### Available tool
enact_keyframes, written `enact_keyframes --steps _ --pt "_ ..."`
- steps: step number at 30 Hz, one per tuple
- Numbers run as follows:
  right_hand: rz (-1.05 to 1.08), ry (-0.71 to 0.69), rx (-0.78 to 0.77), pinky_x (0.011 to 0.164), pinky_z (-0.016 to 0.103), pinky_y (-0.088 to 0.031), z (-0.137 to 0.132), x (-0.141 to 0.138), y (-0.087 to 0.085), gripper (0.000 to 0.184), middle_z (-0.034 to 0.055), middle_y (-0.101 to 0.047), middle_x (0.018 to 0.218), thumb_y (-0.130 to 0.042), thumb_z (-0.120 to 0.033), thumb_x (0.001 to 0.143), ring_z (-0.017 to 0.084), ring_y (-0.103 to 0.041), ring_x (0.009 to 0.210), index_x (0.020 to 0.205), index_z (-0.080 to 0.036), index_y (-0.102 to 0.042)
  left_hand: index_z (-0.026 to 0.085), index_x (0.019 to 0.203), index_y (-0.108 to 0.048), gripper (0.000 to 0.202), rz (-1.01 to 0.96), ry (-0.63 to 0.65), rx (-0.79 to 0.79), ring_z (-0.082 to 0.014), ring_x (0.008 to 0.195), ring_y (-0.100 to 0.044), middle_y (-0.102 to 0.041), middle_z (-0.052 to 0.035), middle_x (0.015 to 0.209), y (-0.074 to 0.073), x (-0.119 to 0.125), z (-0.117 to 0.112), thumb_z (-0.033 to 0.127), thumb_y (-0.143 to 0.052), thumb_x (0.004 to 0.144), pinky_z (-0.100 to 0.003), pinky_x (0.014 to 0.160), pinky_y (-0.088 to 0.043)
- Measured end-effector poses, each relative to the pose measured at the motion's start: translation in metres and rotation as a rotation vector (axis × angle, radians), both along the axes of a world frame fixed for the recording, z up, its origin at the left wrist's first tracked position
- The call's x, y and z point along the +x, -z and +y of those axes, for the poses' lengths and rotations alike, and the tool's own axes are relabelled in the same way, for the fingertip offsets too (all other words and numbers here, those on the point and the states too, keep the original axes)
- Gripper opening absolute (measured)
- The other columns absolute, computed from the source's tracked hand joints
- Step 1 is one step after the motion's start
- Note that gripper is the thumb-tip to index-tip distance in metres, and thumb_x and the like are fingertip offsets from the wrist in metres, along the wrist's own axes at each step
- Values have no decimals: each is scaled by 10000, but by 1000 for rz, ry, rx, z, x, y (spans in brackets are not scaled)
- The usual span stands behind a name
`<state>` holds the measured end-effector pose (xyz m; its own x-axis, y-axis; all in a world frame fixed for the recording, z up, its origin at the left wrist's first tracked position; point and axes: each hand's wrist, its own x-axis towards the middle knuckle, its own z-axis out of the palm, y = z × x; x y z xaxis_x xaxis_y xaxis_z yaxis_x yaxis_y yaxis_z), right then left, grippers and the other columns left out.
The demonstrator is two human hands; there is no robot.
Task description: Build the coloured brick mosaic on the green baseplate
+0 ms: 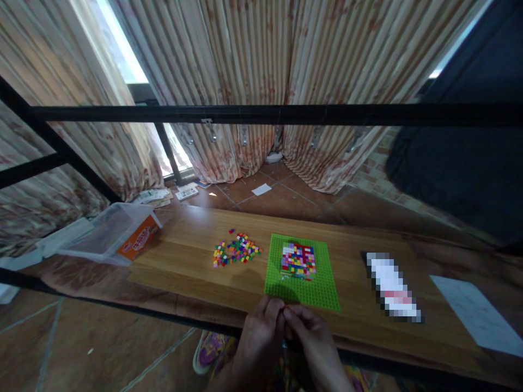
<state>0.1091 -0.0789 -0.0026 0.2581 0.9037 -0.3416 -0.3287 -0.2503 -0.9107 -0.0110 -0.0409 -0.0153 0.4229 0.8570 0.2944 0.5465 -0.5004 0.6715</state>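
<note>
My left hand (261, 329) and my right hand (312, 332) meet at the near edge of the wooden table (183, 261), fingertips pinched together around something too small to make out. Just beyond them lies a green baseplate (318, 291) with a square block of small multicoloured bricks (298, 259) built on its far half. A loose pile of small coloured bricks (237, 249) lies on the wood to the left of the plate.
A clear plastic box with an orange label (114, 233) sits at the table's left end. A blurred-out flat object (393, 287) and a white sheet (478, 316) lie to the right. A black metal bar (261, 114) crosses above; curtains hang behind.
</note>
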Motion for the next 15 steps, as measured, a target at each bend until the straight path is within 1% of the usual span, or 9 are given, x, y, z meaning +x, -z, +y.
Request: enact_keyframes --steps 2,4,7,9,12,15 --pt "9 9 -1 519 220 -323 -2 2 0 402 -24 -525 517 -784 -554 617 97 -422 522 597 -170 -664 223 798 -547 245 -10 14 38 -129 653 -580 -606 -25 748 2 2 -3 237 -356 952 -228 577 -433" --pt "15 16 0 524 219 -319 -4 3 -2 420 -23 -522 522 -767 -573 633 94 -417 525 607 -165 -668 222 815 -552 237 -29 17 18 -128 667 -585 -611 -25 762 1 3 -6 239 -360 952 -229 593 -440" --pt "13 39 12 539 218 -329 -6 3 -5 426 -17 -543 546 -746 -585 658 96 -431 542 655 -162 -702 225 867 -576 201 -74 20 -81 -136 731 -610 -637 -36 825 -5 3 -7 252 -391 941 -239 638 -462" --pt "22 49 25 548 218 -341 -6 4 -8 412 -11 -567 567 -746 -575 667 100 -447 555 686 -164 -722 227 869 -587 192 -102 13 -159 -145 753 -621 -649 -41 837 -9 3 -7 267 -409 929 -255 664 -476" --pt "57 43 46 567 220 -368 -7 3 -11 384 2 -615 615 -738 -552 692 108 -480 578 747 -172 -747 231 846 -590 179 -132 -19 -278 -155 735 -630 -659 -33 802 -13 4 -5 295 -435 909 -274 674 -491" --pt "90 52 45 562 220 -377 -8 2 -11 374 9 -638 637 -750 -543 682 107 -490 577 771 -180 -759 228 837 -582 165 -164 -30 -354 -157 711 -639 -664 -22 761 -16 5 -5 316 -453 892 -273 661 -497"
